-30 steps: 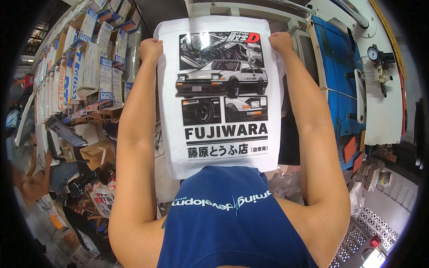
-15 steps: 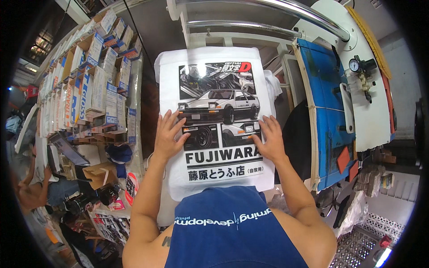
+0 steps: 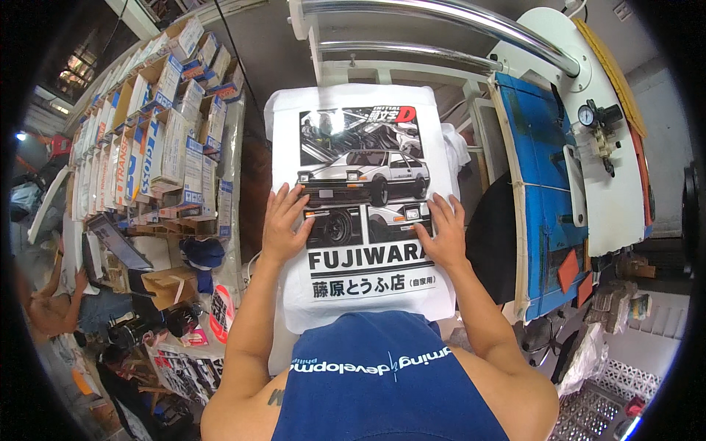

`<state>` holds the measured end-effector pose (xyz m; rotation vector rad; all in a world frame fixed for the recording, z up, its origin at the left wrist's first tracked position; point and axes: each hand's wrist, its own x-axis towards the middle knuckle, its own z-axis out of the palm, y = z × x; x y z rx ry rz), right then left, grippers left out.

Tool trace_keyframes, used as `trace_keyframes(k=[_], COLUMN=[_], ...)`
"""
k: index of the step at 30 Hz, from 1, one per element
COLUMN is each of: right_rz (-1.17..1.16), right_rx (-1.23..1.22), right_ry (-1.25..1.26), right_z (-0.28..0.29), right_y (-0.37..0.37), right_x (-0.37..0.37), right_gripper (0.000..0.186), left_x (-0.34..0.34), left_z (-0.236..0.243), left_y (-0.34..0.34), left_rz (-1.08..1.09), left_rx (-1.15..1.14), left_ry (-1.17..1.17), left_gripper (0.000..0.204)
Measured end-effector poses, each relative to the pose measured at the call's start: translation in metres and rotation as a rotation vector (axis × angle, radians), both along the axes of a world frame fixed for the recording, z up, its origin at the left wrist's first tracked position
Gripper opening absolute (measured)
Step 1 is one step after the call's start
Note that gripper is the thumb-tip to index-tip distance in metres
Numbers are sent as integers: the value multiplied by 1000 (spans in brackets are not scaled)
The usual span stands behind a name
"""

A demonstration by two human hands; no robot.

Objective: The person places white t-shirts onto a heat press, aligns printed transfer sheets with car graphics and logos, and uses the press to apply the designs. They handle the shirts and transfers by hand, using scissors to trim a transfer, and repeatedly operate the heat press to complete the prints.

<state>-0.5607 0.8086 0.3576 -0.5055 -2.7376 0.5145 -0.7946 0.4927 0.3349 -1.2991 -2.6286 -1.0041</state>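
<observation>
A white shirt (image 3: 294, 298) lies spread over a flat bed in front of me, its edges hanging over the sides. On its middle is a large black, white and grey car print (image 3: 364, 176) with a red letter at the top, and light glints off its upper part. My left hand (image 3: 285, 224) rests flat at the print's left edge, fingers apart. At the opposite edge my right hand (image 3: 444, 231) lies flat with spread fingers, its thumb over the print. Neither hand grips anything.
Shelves of narrow cardboard boxes (image 3: 173, 140) stand to the left. Chrome bars (image 3: 441, 18) cross beyond the shirt. On the right are a blue panel (image 3: 533, 184) and a white machine part with a pressure gauge (image 3: 586, 115). Another person's arm (image 3: 66, 301) shows at far left.
The whole view has shifted slightly, so everything sits a little lower and further right. Both hands keep nearly the same places on the shirt.
</observation>
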Motion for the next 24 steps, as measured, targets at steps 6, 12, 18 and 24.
trace_keyframes(k=[6, 12, 18, 24], right_rz=[-6, -9, -14, -23], right_rx=[-25, -19, -32, -43], right_ry=[10, 47, 44, 40], right_z=[0, -1, -1, 1], right_y=[1, 2, 2, 0], right_x=[0, 2, 3, 3], right_gripper=[57, 57, 56, 56], left_x=[0, 2, 1, 2], left_z=[5, 7, 8, 8], left_y=[2, 4, 4, 4], left_rz=[1, 2, 0, -5], left_rx=[9, -13, -17, -1], left_ry=[3, -5, -15, -12], left_gripper=[47, 48, 48, 48])
